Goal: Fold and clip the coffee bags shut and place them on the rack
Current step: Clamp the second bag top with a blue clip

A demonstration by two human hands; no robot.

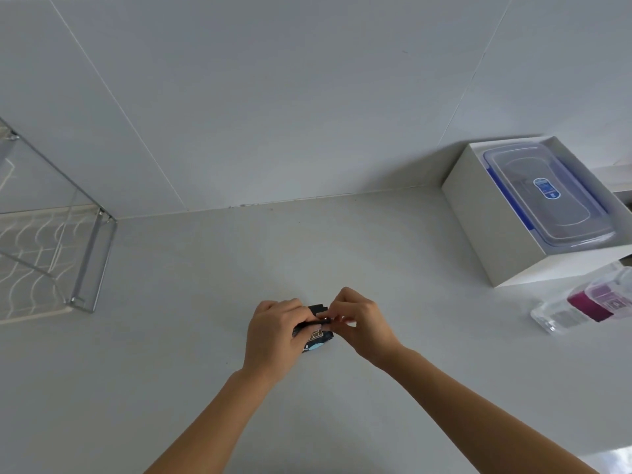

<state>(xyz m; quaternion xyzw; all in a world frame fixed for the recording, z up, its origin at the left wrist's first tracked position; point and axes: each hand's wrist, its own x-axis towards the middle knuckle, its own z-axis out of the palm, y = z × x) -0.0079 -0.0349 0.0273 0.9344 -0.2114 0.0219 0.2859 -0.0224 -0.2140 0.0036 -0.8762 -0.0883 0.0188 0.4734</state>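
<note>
A small dark coffee bag (316, 336) with a light blue mark sits between both hands over the middle of the white counter. My left hand (273, 333) wraps around the bag's left side. My right hand (359, 323) pinches the bag's top edge, where a black clip (318, 309) shows between the fingers. Most of the bag is hidden by the hands. The metal rack (85, 258) stands at the far left against the wall, well apart from the hands.
A white box (492, 230) at the back right holds a clear lidded container with blue clasps (547, 196). A clear packet with magenta contents (588, 302) lies in front of that box. The tiled wall (273, 97) rises behind the counter (205, 336).
</note>
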